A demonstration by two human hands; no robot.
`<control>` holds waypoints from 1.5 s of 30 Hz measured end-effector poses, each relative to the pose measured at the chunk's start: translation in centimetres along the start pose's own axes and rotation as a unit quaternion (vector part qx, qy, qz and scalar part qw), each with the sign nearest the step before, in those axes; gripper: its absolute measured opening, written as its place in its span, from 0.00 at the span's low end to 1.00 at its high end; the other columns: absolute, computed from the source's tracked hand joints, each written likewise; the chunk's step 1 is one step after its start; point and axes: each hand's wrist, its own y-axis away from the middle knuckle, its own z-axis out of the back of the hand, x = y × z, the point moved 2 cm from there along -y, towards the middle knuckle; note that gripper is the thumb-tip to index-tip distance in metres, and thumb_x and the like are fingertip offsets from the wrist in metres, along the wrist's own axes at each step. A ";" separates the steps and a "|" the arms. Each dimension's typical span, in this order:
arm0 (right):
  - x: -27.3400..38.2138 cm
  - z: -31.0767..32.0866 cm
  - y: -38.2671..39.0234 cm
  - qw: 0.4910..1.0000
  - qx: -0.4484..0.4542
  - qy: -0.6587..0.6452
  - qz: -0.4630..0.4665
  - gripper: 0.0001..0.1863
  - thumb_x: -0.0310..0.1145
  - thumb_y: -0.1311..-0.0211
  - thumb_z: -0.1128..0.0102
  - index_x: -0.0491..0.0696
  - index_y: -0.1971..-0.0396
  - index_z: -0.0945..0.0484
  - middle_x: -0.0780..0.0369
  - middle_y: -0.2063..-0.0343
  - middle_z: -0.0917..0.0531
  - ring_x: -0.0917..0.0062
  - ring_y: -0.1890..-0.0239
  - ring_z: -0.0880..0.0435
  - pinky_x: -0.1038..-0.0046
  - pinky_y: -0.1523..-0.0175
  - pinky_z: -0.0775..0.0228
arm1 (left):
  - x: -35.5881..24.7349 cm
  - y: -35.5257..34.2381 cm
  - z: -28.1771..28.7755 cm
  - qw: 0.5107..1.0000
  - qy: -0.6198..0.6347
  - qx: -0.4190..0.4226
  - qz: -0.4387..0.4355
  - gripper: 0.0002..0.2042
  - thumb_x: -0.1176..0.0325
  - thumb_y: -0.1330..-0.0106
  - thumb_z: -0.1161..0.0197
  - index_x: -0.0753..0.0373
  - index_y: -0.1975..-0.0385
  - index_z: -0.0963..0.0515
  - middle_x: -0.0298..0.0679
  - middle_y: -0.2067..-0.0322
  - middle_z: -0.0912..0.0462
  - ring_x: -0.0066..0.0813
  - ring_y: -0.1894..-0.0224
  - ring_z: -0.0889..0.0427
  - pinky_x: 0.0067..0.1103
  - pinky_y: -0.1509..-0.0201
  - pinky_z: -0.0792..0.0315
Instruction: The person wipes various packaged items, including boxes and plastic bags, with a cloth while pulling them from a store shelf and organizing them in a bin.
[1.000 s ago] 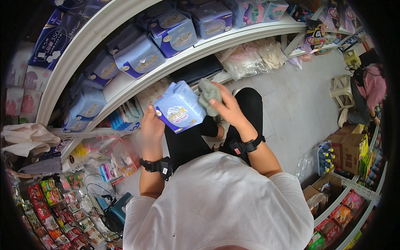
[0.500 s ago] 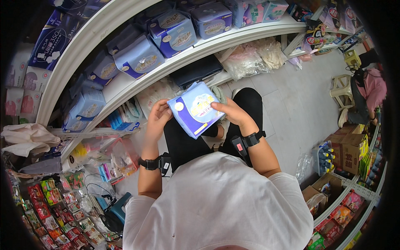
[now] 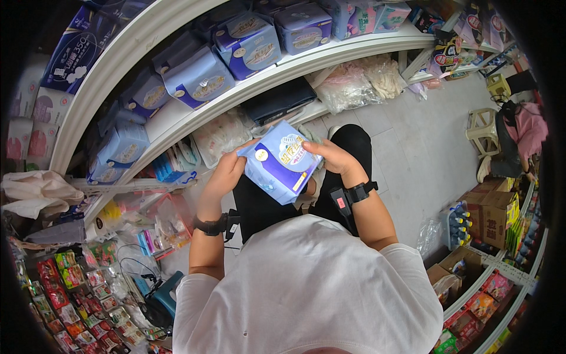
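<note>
A light blue and purple soft pack of sanitary pads [image 3: 274, 171] is held tilted above my knees, its printed front facing up. My left hand [image 3: 226, 172] closes on its upper left corner, with the fingers partly hidden behind it. On the opposite edge, my right hand [image 3: 334, 158] grips the pack with the thumb over the front; the other fingers are out of sight beneath. Similar packs stand on the white shelf [image 3: 162, 120] ahead of me, among them a blue pack [image 3: 200, 79] and another one [image 3: 246, 44].
Below the shelf lie a dark folded item [image 3: 277, 101] and clear plastic bags [image 3: 348, 88]. Small colourful packets [image 3: 88, 301] hang at the lower left. On the right are cardboard boxes [image 3: 490, 217], bottles [image 3: 458, 224], a plastic stool [image 3: 482, 130] and another person in pink [image 3: 527, 130].
The pack has turned a little and tipped, showing more of its near side. My left hand has shifted right and closed on its corner; my right hand stays on the other edge.
</note>
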 end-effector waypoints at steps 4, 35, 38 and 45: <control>0.2 0.6 -1.2 0.932 -0.180 0.295 0.110 0.29 0.48 0.40 0.39 0.39 0.49 0.26 0.56 0.52 0.21 0.70 0.50 0.23 0.73 0.45 0.34 | -1.2 -0.3 0.0 0.991 -0.083 -0.017 0.105 0.16 0.72 0.33 0.53 0.70 0.49 0.27 0.54 0.69 0.20 0.41 0.60 0.18 0.27 0.53 0.29; 1.4 -9.2 1.0 0.709 -0.074 0.597 0.369 0.26 0.27 0.58 0.32 0.50 0.52 0.24 0.52 0.40 0.34 0.57 0.40 0.32 0.64 0.39 0.34 | 0.6 0.1 -0.7 0.971 -0.205 -0.092 0.078 0.11 0.70 0.35 0.49 0.73 0.69 0.25 0.58 0.76 0.23 0.54 0.70 0.22 0.36 0.66 0.30; 1.1 -7.1 1.7 0.738 -0.089 0.578 0.336 0.33 0.25 0.58 0.32 0.52 0.45 0.27 0.52 0.39 0.36 0.56 0.40 0.32 0.63 0.40 0.34 | 0.5 0.4 0.3 0.964 -0.207 -0.130 0.101 0.12 0.70 0.35 0.50 0.72 0.60 0.23 0.57 0.75 0.23 0.50 0.71 0.21 0.34 0.67 0.31; -0.9 -3.7 1.3 0.837 -0.108 0.445 0.300 0.22 0.33 0.40 0.45 0.49 0.44 0.27 0.48 0.41 0.32 0.54 0.40 0.33 0.64 0.39 0.36 | 0.1 1.1 0.2 0.973 -0.177 -0.136 0.066 0.12 0.73 0.35 0.51 0.69 0.57 0.23 0.54 0.72 0.21 0.47 0.69 0.21 0.31 0.63 0.29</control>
